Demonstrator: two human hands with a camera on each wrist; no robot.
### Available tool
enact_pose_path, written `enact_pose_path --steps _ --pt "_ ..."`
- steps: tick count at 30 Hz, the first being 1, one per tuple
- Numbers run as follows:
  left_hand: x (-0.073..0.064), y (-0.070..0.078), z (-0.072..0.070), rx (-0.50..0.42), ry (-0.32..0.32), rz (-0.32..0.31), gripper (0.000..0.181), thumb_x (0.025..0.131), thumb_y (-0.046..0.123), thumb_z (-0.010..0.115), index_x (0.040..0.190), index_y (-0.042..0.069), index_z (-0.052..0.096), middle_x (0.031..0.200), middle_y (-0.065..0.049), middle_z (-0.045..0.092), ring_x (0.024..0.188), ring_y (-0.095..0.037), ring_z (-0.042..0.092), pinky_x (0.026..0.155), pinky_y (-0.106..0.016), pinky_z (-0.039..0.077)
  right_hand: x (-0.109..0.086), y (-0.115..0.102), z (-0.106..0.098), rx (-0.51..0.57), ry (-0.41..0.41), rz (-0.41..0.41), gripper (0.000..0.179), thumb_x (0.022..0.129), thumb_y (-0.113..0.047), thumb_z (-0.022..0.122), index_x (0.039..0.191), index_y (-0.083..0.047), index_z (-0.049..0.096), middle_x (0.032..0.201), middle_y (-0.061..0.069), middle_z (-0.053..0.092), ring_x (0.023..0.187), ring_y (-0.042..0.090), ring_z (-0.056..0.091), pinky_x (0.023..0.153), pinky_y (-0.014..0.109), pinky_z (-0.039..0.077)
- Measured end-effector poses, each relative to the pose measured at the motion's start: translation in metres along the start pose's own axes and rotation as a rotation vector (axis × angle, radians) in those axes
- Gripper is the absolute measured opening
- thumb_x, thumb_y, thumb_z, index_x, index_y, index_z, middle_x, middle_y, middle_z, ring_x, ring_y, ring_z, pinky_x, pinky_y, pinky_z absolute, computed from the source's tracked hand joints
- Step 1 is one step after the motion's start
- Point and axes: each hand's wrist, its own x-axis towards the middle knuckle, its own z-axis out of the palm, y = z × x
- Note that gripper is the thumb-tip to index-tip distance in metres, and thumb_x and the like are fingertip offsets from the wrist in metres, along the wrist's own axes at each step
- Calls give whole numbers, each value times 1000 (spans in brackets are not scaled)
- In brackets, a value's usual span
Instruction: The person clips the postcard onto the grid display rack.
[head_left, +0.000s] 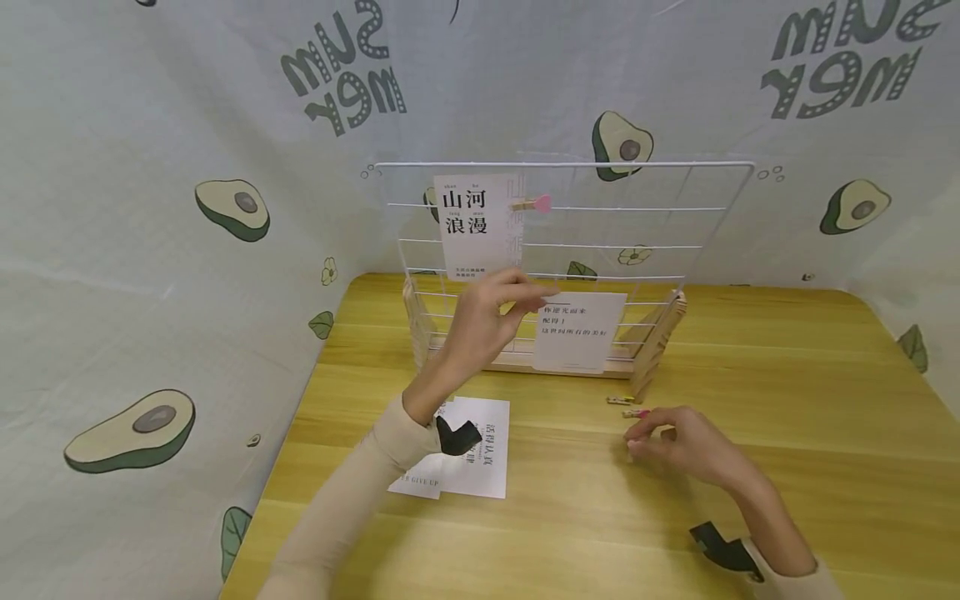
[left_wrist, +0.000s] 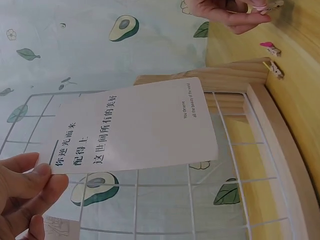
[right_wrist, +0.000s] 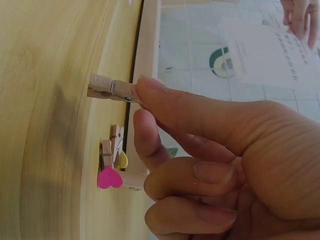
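A white card printed with Chinese lines (head_left: 577,346) is pinched at its upper left corner between the thumb and fingers of my left hand (head_left: 480,321). It overlaps the lower part of a white wire grid rack (head_left: 570,164) in the head view. Low over the table on the right, my right hand (head_left: 686,446) pinches a small wooden clothespin (right_wrist: 111,88) between thumb and forefinger, its jaw end pointing outward. Close by lie a clothespin with a pink heart (right_wrist: 109,177) and one with a yellow piece (right_wrist: 118,145).
Another printed card (head_left: 480,237) hangs at the grid's upper left, with a pink-topped clothespin (head_left: 534,203) at its right edge. More printed cards (head_left: 483,475) lie overlapping on the wooden table (head_left: 570,525) below my left forearm. A wooden foot (head_left: 660,342) supports the rack's right end.
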Motion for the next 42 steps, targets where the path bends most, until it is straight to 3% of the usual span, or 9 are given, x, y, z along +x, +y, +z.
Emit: enact_pose_path --steps 4,10,15,22,28,31,37,39,42 --pt "15 6 -4 14 24 48 17 89 -1 77 104 5 82 86 -9 75 69 -17 61 64 -20 41 1 -1 2 -16 13 -2 14 95 -20 75 101 -8 79 110 12 75 91 5 60 68 21 51" --pt "33 14 -9 109 40 104 17 91 0 76 105 5 82 87 -10 75 71 -19 61 65 -20 41 2 -2 4 10 29 13 14 96 -18 74 101 -5 78 109 17 74 58 0 37 53 21 39" --pt "49 18 -12 163 70 105 14 93 4 74 104 6 83 88 -10 75 70 -19 58 63 -20 37 6 -2 7 -2 59 -23 11 96 -14 73 101 -6 78 98 6 74 62 -2 40 54 21 39" --pt "68 27 -12 229 87 84 15 97 9 71 106 9 83 90 -6 77 76 -19 64 67 -21 43 11 -4 8 43 101 -27 14 97 -15 72 104 -4 76 100 10 74 49 -1 25 44 20 30" --pt "80 35 -10 330 74 89 18 100 13 67 110 12 82 93 -5 77 70 -19 61 64 -23 42 14 -9 7 76 141 5 19 97 -18 73 109 -3 75 112 21 75 64 6 66 56 22 50" --pt "85 38 -10 337 70 85 19 100 12 66 111 12 82 95 -5 77 69 -19 59 63 -23 39 14 -11 6 87 161 15 20 97 -19 74 109 -3 75 114 20 76 77 12 75 63 23 54" --pt "92 41 -8 369 65 66 21 101 14 64 114 13 81 96 -4 76 69 -19 56 61 -24 37 15 -11 7 92 222 -25 16 96 -17 74 108 -6 75 81 7 73 50 0 44 45 21 35" --pt "93 41 -8 386 60 60 21 102 14 63 114 13 81 97 -3 76 70 -19 57 61 -25 38 15 -10 7 78 261 -67 12 95 -15 75 106 -9 76 76 2 67 50 0 32 43 22 29" --pt "96 42 -8 408 54 62 22 103 13 62 114 12 80 98 -4 76 70 -19 58 62 -25 40 17 -12 4 39 333 -145 10 94 -12 76 104 -12 77 81 -3 60 54 2 30 45 25 29"
